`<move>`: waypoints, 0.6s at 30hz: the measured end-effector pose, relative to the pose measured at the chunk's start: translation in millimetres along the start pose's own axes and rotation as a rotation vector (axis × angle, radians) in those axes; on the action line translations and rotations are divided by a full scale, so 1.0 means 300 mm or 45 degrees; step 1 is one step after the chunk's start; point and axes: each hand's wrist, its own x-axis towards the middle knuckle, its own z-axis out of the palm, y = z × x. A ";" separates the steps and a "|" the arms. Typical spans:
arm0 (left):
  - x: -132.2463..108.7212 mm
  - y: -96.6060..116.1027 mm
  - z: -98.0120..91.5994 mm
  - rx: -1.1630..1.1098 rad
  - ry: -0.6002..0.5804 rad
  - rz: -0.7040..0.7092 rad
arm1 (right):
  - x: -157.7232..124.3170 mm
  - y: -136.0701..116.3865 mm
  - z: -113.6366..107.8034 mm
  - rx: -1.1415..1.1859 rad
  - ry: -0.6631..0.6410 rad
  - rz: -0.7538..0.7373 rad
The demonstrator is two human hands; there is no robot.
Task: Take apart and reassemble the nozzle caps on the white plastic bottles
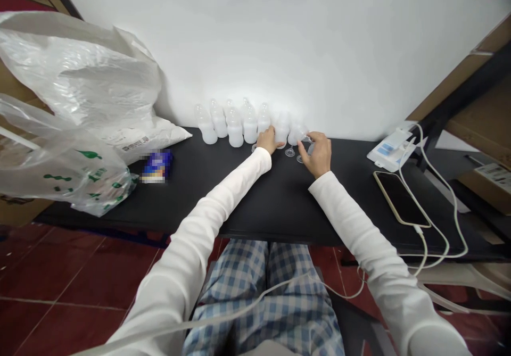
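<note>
From where I'm standing, the bottles [249, 130] are bunched on the black desk [259, 201], to the right of the blue packet [157, 165] and a bit farther back, close to the white wall [279, 36]. They're small, milky-white bottles with clear domed tops, most of them upright. The person's left hand [268, 140] comes in among them with its fingers bent; it covers part of the group, and I can't tell whether it grips a bottle. The right hand [316, 151], farther right of the packet, has its thumb and fingers curved around a clear top; whether they're pinching it is too small to make out. Clear pieces with round rims [295, 156] lie between the hands, at about the packet's level.

Left of the packet it's crowded. A clear bag with green print [80, 175] bulges over the desk's edge, almost against the packet, and a big white plastic bag [107, 74] swells up behind it, a pale corner poking out past the back of the packet.

Well to the packet's right, beyond both hands, lies a phone [401, 198] with a white cable [455, 201] plugged in and looping around. A white box with a blue panel [389, 151] sits behind the phone, and cartons [493, 180] close off the side farthest from the packet.
</note>
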 end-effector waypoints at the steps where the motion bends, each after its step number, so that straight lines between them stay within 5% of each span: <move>1: -0.004 0.005 0.002 0.055 0.022 -0.014 | 0.000 -0.003 0.001 -0.005 -0.006 -0.007; 4: -0.039 0.037 -0.023 0.128 0.108 -0.029 | -0.001 -0.013 0.005 -0.001 -0.049 -0.021; 8: -0.150 0.096 -0.117 0.067 0.153 0.165 | -0.015 -0.035 0.026 0.195 -0.164 0.018; 13: -0.291 0.110 -0.205 -0.018 -0.204 0.418 | -0.049 -0.111 0.070 0.795 -0.292 0.313; 18: -0.331 0.096 -0.198 -0.100 -0.372 0.319 | -0.062 -0.179 0.097 1.252 -0.397 0.581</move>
